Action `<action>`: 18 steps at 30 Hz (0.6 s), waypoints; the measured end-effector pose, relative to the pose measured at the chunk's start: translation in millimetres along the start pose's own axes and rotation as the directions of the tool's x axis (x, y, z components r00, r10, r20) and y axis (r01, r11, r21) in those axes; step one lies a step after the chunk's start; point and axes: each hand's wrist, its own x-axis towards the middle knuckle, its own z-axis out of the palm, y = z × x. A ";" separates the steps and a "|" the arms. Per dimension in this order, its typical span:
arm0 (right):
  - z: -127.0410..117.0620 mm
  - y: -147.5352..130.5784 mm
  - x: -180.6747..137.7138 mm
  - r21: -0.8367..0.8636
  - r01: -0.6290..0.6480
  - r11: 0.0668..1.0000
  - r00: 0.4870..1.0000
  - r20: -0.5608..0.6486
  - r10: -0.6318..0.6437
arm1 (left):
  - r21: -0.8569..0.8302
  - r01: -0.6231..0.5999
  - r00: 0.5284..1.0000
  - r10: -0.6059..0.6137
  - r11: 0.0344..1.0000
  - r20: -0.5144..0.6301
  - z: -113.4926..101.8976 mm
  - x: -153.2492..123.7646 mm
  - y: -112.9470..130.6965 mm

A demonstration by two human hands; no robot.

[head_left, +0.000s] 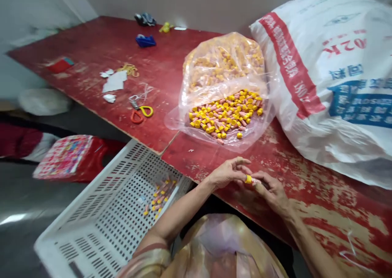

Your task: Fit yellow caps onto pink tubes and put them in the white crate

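Note:
My left hand [228, 172] and my right hand [272, 190] meet at the near edge of the red table [171, 74]. Between their fingertips is a small pink piece with a yellow cap [249, 179]; both hands pinch it. Beyond them lies an open clear plastic bag [226, 86] spilling several yellow-capped pink pieces [225, 115] onto the table. A white slotted crate [101, 216] stands lower left of my hands, with several of the same pieces [161, 196] in its near corner.
A big white woven sack [333, 74] with red and blue print fills the right side. Orange-and-yellow scissors [140, 111], paper scraps [114, 82], a blue object [145, 40] and a red card [59, 65] lie on the table. A patterned bag [63, 155] sits on the floor, left.

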 end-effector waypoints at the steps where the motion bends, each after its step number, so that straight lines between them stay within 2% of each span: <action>1: 1.7 -0.3 0.7 -0.041 0.034 0.999 0.999 0.001 -0.034 | -0.089 -0.033 0.999 0.030 0.995 -0.028 0.8 -0.8 -2.6; 3: 2.7 0.6 3.0 -0.108 0.100 0.989 0.995 -0.009 -0.102 | -0.246 -0.085 0.995 0.072 0.966 -0.064 3.8 -1.2 -8.3; 6: -0.2 2.0 7.8 -0.172 0.176 0.969 0.984 0.015 -0.176 | -0.399 -0.099 0.994 0.110 0.912 0.004 5.7 -0.9 -11.8; 8: -1.6 0.4 9.9 -0.206 0.205 0.957 0.978 0.077 -0.193 | -0.435 -0.103 0.991 0.131 0.894 0.034 4.0 -0.3 -10.3; 10: 0.9 -3.2 9.9 -0.229 0.259 0.938 0.959 0.175 -0.222 | -0.415 -0.074 0.996 0.086 0.907 0.010 2.8 1.0 -9.3; 13: 11.7 -7.8 4.4 -0.229 0.405 0.885 0.895 0.300 -0.332 | -0.316 0.050 0.995 -0.076 0.947 -0.071 6.1 4.2 -15.2; 15: 19.6 -6.7 -1.7 -0.231 0.467 0.853 0.862 0.331 -0.383 | -0.247 0.105 0.982 -0.140 0.963 -0.128 9.9 5.8 -22.8; 18: 28.9 0.9 -9.0 -0.267 0.503 0.822 0.849 0.333 -0.411 | -0.157 0.110 0.955 -0.148 0.981 -0.256 12.8 3.7 -32.8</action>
